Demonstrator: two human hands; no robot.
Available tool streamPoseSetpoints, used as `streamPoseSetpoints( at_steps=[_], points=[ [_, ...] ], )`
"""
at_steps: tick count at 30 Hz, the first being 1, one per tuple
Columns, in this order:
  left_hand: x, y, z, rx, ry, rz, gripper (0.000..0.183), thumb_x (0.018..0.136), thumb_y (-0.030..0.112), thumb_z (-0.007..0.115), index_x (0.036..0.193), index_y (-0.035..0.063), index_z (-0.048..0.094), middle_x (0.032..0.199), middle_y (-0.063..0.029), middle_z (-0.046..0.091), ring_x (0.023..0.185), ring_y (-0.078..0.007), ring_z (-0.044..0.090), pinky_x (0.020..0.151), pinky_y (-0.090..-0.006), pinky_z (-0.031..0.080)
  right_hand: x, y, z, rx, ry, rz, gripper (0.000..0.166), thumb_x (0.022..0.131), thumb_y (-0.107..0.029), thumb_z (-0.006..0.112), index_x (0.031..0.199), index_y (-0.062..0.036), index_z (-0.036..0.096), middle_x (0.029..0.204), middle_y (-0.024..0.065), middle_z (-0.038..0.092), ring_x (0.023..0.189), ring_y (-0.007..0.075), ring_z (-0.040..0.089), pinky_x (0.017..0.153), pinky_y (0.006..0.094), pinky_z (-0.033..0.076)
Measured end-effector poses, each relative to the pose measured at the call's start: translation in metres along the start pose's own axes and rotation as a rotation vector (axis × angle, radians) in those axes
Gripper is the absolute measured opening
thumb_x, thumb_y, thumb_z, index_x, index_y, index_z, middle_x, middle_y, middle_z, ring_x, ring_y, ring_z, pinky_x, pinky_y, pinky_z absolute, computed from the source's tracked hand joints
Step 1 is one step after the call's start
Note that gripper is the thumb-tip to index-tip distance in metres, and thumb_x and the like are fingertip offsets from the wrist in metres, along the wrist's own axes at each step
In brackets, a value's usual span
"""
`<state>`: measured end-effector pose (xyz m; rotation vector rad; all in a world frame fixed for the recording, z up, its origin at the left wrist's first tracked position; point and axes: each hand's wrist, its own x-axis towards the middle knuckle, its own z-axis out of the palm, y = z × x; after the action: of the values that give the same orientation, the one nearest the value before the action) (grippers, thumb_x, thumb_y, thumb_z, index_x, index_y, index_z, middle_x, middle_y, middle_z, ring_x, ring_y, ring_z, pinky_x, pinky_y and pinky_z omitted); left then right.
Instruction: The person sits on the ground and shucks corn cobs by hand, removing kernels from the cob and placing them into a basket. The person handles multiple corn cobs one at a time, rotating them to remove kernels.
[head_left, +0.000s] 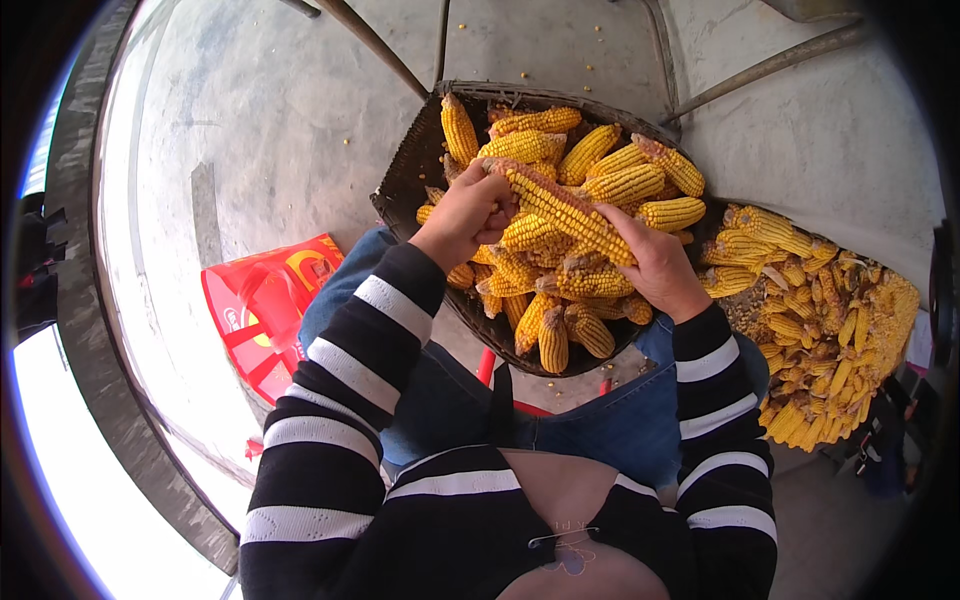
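Both of my hands hold one ear of dried yellow corn (562, 210) at a slant over a basket. My left hand (474, 214) closes around its upper left end, and my right hand (656, 259) grips the lower right end. Reddish cob shows along the upper side of this ear, where kernels are off; rows of kernels remain below. The dark woven basket (409, 161) sits in front of me, heaped with whole ears of corn (626, 184). Some of the pile is hidden behind my hands and the held ear.
A large heap of corn ears (817, 322) lies to the right of the basket. A red shopping bag (266, 307) stands on the concrete floor (292, 112) at the left. Poles (375, 45) reach towards the basket's far rim. Loose kernels are scattered on the floor.
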<state>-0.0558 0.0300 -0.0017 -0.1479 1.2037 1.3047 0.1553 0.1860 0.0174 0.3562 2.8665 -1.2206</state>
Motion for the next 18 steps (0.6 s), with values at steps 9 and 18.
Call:
streamPoseSetpoints(
  at_steps=[9, 18],
  points=[
    [-0.003, 0.000, 0.005, 0.037, 0.016, 0.062, 0.023, 0.089, 0.026, 0.059, 0.101, 0.0133, 0.043, 0.075, 0.0007, 0.047, 0.049, -0.0052, 0.038, 0.039, -0.0191, 0.027, -0.002, 0.007, 0.004, 0.221, -0.010, 0.046, 0.067, 0.072, 0.003, 0.065, 0.132, -0.0110, 0.039, 0.115, 0.0157, 0.058, 0.099, 0.0300, 0.061, 0.080, 0.0350, 0.051],
    [-0.002, -0.003, -0.005, -0.020, -0.116, 0.145, 0.023, 0.082, 0.024, 0.069, 0.093, 0.0081, 0.056, 0.063, 0.0029, 0.049, 0.046, -0.0054, 0.042, 0.038, -0.0196, 0.031, -0.006, 0.006, 0.001, 0.348, -0.097, 0.091, 0.060, 0.077, -0.002, 0.065, 0.131, -0.0100, 0.041, 0.107, 0.0176, 0.061, 0.093, 0.0276, 0.064, 0.077, 0.0326, 0.050]
  ],
)
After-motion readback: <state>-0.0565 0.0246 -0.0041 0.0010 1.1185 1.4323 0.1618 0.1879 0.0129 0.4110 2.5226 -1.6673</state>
